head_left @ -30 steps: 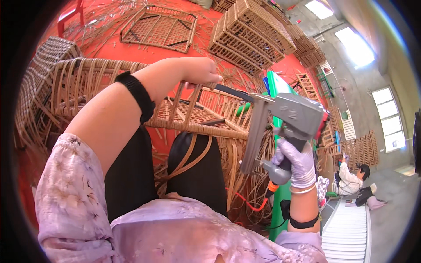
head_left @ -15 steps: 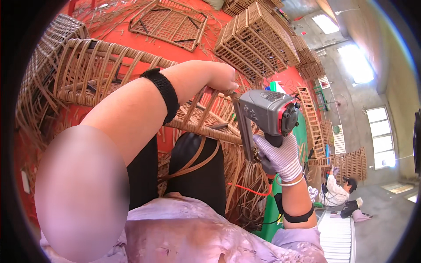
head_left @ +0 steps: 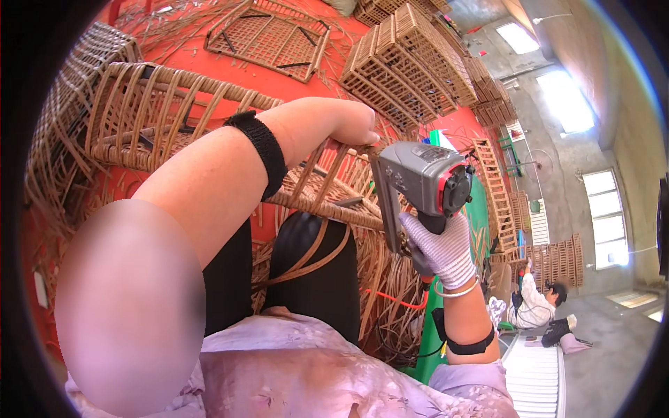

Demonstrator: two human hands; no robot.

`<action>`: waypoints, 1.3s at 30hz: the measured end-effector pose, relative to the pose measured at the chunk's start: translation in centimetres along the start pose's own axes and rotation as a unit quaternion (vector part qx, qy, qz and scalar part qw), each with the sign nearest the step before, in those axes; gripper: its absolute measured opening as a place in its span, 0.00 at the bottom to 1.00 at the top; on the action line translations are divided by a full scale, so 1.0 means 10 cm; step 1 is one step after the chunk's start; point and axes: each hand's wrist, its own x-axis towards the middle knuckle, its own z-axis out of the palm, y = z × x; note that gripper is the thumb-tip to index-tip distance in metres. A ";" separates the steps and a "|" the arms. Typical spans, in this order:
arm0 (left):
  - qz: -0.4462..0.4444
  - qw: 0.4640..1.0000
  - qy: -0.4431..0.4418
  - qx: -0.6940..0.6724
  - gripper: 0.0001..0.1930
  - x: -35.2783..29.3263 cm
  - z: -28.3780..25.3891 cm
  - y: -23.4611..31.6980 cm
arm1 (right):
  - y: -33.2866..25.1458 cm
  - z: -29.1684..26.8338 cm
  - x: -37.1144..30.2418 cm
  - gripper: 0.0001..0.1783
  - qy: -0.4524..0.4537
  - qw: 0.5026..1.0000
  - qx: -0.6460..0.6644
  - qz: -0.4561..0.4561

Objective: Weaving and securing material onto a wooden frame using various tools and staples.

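Across my thighs lies a long woven wicker basket with open slatted sides and a wrapped rim. My bare left hand reaches over it with its fingers bent down at the right end; they look closed on the wicker, though the fingertips are partly hidden. In a striped white glove, my right hand grips a grey and red pneumatic staple gun by its handle. The gun's long narrow side stands against the basket's right end, just right of my left hand. Its nose and the contact point cannot be made out.
Loose wicker strands hang and lie beside my right knee, near a red air hose. A flat woven panel lies on the red floor ahead. Stacked slatted baskets stand beyond. Another person sits working at the right.
The staple gun and my right hand have shifted very slightly left. My left hand stays at the basket's end. The other person's arm has moved a little.
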 end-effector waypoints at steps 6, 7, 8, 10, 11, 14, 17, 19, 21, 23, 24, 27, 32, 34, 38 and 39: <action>-0.001 1.000 -0.002 -0.005 0.28 0.02 -0.01 0.00 | 0.00 0.00 -0.03 0.16 0.014 1.000 0.004 0.010; -0.012 1.000 -0.003 -0.007 0.28 0.01 0.00 0.00 | -0.01 0.00 -0.02 0.15 0.010 1.000 0.006 0.019; -0.012 1.000 -0.003 -0.006 0.28 0.01 0.00 0.00 | -0.01 -0.01 -0.02 0.15 0.006 1.000 0.009 0.027; -0.028 0.999 -0.002 -0.017 0.27 0.03 0.01 0.01 | 0.08 0.00 -0.01 0.16 0.011 1.000 0.024 0.008; -0.025 1.000 -0.003 -0.015 0.27 0.06 0.02 0.01 | 0.12 0.00 -0.01 0.16 0.017 0.999 0.039 -0.010; -0.026 1.000 -0.009 0.005 0.26 0.07 -0.01 0.02 | 0.11 -0.04 0.02 0.18 -0.006 0.998 0.066 -0.008; -0.058 0.998 -0.010 -0.024 0.25 -0.01 0.00 0.04 | 0.11 -0.08 -0.06 0.16 0.002 0.997 0.073 0.030; -0.056 0.998 -0.007 -0.021 0.25 0.03 0.02 0.00 | 0.12 -0.11 -0.21 0.17 0.028 0.987 0.138 0.081; -0.059 0.998 -0.007 -0.017 0.25 0.00 0.02 -0.02 | 0.21 -0.20 -0.39 0.17 0.059 0.982 0.146 0.101; -0.071 0.996 0.001 -0.047 0.25 -0.02 0.01 0.06 | 0.35 -0.33 -0.60 0.17 0.113 0.966 0.207 0.109; -0.067 0.997 -0.007 -0.042 0.25 -0.01 0.00 0.05 | 0.50 -0.36 -0.69 0.16 0.164 0.952 0.241 0.088; -0.075 0.995 0.004 -0.061 0.25 -0.01 0.00 -0.04 | 0.93 -0.56 -0.99 0.15 0.229 0.893 0.363 0.135; -0.050 0.995 0.031 -0.077 0.25 0.15 0.10 -0.14 | 2.00 -0.81 -1.57 0.18 0.317 0.746 0.533 0.242; -0.051 0.994 0.034 -0.086 0.25 0.08 0.02 -0.19 | 2.31 -0.78 -1.67 0.16 0.343 0.699 0.579 0.244; -0.049 0.995 0.015 -0.082 0.25 0.10 0.06 -0.15 | 2.74 -0.64 -1.94 0.15 0.430 0.625 0.598 0.261; -0.063 0.994 0.022 -0.085 0.24 0.12 0.08 -0.10 | 2.90 -0.62 -2.01 0.15 0.440 0.592 0.638 0.223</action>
